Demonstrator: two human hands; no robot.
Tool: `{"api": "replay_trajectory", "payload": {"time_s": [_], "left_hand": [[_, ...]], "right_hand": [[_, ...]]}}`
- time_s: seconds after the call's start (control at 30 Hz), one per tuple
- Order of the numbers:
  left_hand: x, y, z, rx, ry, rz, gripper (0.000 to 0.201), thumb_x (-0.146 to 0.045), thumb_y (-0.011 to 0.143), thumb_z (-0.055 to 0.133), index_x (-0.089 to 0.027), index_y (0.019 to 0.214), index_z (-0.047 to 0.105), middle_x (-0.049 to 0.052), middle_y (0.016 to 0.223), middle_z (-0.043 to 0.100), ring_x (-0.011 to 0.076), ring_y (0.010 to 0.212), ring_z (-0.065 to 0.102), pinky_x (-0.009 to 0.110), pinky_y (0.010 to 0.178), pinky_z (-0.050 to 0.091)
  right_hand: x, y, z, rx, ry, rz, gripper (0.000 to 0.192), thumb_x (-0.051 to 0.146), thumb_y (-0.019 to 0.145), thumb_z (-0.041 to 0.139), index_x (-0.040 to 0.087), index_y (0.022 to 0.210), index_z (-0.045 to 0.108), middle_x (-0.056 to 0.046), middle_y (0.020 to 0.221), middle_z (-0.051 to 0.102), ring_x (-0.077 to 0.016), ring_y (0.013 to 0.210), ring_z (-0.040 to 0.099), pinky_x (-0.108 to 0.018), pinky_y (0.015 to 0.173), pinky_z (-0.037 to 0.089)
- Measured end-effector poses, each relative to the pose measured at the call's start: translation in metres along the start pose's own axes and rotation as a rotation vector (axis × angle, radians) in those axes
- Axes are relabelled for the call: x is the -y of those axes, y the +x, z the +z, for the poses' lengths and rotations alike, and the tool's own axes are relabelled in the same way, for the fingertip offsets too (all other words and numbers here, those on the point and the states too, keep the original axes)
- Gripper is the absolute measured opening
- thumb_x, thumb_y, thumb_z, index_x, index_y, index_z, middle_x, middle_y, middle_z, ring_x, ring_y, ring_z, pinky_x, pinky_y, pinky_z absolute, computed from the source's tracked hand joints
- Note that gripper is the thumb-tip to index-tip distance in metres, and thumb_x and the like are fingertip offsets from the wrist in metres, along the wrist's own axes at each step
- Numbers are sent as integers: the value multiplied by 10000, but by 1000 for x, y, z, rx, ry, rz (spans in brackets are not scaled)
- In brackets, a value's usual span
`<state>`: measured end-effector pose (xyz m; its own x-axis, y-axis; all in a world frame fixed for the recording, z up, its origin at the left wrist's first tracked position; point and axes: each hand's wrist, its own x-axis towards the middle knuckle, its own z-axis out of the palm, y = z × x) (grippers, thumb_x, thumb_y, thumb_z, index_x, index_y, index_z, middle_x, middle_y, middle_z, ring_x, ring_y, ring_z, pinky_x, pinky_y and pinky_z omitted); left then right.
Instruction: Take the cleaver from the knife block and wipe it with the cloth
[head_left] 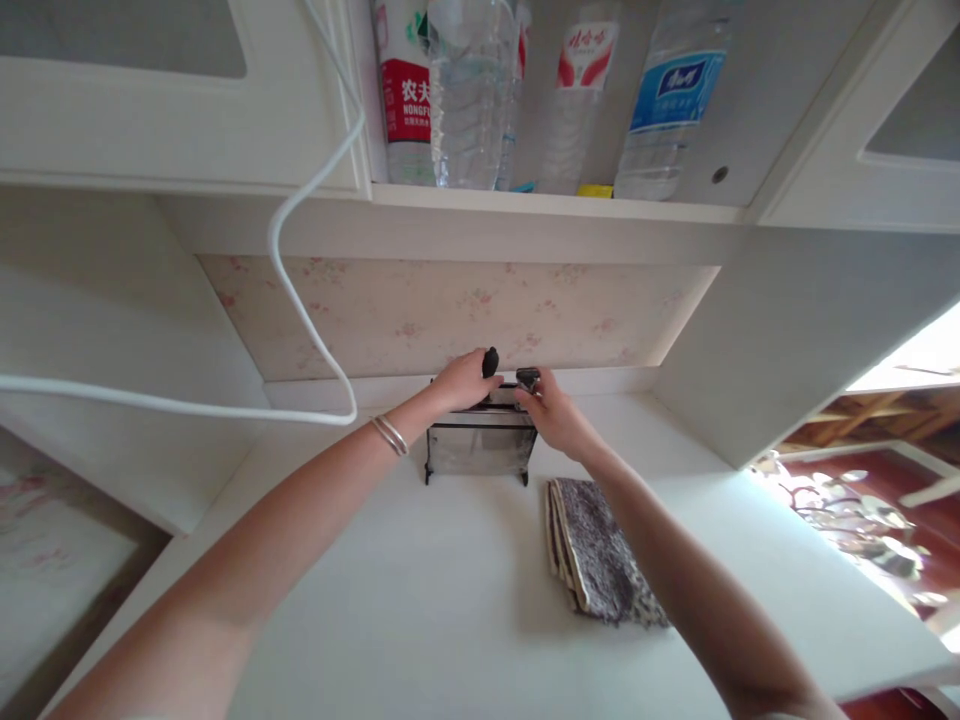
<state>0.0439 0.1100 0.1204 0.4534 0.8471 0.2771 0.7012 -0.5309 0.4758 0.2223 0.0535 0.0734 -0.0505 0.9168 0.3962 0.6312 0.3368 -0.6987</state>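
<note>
A small clear-fronted rack with a black frame and black feet stands on the white counter against the back wall. My left hand, with a metal bangle on its wrist, is closed at the rack's top around a black rounded-topped object; its lower part is hidden. Close beside it, my right hand pinches a small dark object at the rack's upper right. Neither object's kind can be made out. Under my right forearm lies a folded grey-brown towel with a pale edge.
Several plastic bottles stand on the open shelf above my hands. A white cable hangs in a loop at the left, in front of the cabinet. White side panels flank the counter. Shiny items lie beyond its right edge.
</note>
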Motion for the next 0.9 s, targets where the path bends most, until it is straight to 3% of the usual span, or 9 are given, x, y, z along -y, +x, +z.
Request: {"api": "replay_trajectory", "payload": {"time_s": [0.17,0.47,0.7,0.8,0.9], "left_hand": [[-2,20,-20,-7,33,5,242,-319,765,608,-148,936,604,98,931,675,206,840,625,280,719,456],[-51,33,-109,-143,-96,148,169,-231,755,651,-123,873,594,73,868,634,199,845,612,340,801,459],[-69,-5,-142,-160,-296,261,171,-223,800,620,-157,948,565,42,893,609,192,883,626,345,763,516],[-57,-35,-140,-229,-409,325,232,-252,789,640,-190,991,545,49,975,621,185,904,626,307,733,549],[-33,-74,-126,-363,-512,369,275,-271,792,644,-209,1030,521,53,1030,620,178,935,625,287,740,566]], "right_hand": [[2,0,-1,21,-8,16,384,354,869,451,250,1232,378,-63,945,650,-210,799,624,-331,706,453],[-3,4,-3,38,-30,20,371,351,850,467,239,1200,412,-65,906,649,-215,801,619,-349,718,460],[-8,5,-1,26,-35,12,337,366,843,474,234,1151,439,-47,859,638,-197,764,604,-324,696,458],[-12,11,-4,56,-49,17,301,378,839,480,229,1101,467,-36,835,636,-187,730,596,-296,649,454],[-12,20,-10,114,-116,30,266,365,829,507,212,1047,499,-43,856,648,-188,739,600,-296,653,452]]}}
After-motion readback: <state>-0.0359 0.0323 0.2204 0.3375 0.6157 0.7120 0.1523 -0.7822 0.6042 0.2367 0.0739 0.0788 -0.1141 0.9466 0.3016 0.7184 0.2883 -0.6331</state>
